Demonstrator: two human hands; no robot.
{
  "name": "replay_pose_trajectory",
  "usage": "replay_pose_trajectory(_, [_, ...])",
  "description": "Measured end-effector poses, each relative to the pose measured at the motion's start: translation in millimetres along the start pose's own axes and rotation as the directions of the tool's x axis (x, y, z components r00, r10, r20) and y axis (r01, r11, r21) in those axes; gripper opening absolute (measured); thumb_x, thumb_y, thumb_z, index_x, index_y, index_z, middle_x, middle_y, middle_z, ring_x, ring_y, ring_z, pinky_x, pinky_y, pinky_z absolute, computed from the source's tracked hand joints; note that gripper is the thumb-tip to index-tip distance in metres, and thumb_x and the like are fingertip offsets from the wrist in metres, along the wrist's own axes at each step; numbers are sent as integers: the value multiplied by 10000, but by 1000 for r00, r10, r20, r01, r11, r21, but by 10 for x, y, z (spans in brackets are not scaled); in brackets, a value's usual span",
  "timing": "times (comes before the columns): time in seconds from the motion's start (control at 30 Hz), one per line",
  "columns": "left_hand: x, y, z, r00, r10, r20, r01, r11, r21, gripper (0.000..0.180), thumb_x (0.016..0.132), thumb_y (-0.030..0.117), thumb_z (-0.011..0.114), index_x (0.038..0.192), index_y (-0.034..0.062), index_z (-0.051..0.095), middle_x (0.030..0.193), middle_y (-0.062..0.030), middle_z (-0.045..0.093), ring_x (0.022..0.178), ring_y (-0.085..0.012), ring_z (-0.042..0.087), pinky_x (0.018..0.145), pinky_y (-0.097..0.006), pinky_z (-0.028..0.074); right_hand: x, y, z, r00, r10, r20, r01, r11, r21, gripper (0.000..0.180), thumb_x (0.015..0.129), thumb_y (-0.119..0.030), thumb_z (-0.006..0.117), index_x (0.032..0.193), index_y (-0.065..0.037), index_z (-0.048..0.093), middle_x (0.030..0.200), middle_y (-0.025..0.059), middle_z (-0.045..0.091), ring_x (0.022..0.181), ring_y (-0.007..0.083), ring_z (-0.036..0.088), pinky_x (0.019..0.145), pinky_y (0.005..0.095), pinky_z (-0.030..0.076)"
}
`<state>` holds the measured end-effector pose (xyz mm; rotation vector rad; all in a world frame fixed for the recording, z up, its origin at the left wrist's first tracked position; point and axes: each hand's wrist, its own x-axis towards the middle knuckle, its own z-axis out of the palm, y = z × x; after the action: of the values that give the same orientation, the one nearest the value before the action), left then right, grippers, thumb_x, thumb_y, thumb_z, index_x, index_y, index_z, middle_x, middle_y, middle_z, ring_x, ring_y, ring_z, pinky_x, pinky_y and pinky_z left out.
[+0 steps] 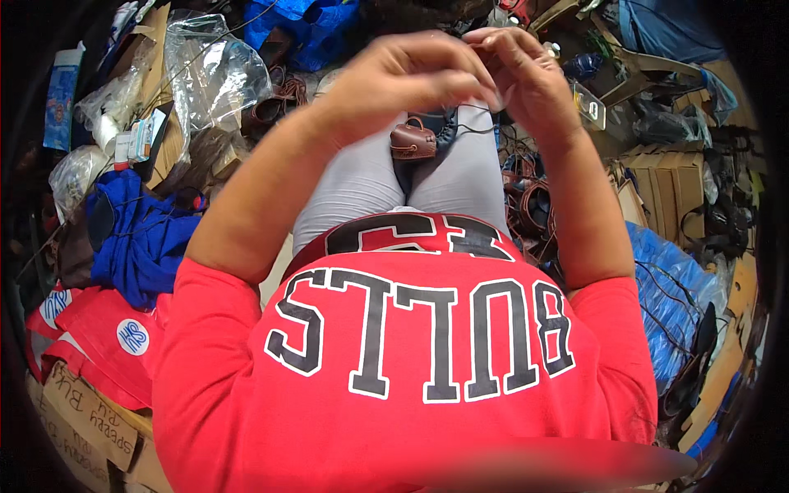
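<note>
While raised, hands amid clutter.

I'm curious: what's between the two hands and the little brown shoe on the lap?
In the head view, only a thin dark thread hangs between the hands and the shoe.

- clear plastic bag, crumpled, upper left of the frame
- small white box with red and teal print, left, just below that bag
- brown cardboard box with handwriting, lower left corner
- stacked brown cartons, right edge
</note>
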<state>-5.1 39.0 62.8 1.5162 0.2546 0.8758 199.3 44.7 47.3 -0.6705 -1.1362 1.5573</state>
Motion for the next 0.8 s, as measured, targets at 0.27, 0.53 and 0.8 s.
replay_pose_trajectory(0.27, [-909,-177,-845,953,-225,-203,275,365,890,201,701,17,721,892,8,658,820,-123,638,742,-244,604,657,-315,476,-860,21,-716,906,397,-148,-285,314,-906,238,888,-199,604,1102,-101,636,851,64,657,807,110,593,742,274,474])
replay_pose_trajectory(0.53, [-2589,2817,-3707,625,279,-729,739,-510,440,405,873,415,561,1121,106,642,1105,-76,654,1006,-236,621,858,-349,458,-2473,-1919,-3499,707,-146,-692,-686,-382,-619,309,867,-238,544,1143,-128,630,1126,131,637,1069,271,595,914,327,438])
replay_pose_trajectory(0.8, [-1403,374,-2116,836,23,-548,522,273,808,402,747,27,607,1148,52,630,1011,-128,657,894,-185,624,830,-300,474,-1822,-878,-2466,774,79,-629,-616,-140,-775,458,815,-264,645,1265,-250,563,955,148,650,836,249,613,759,328,461])
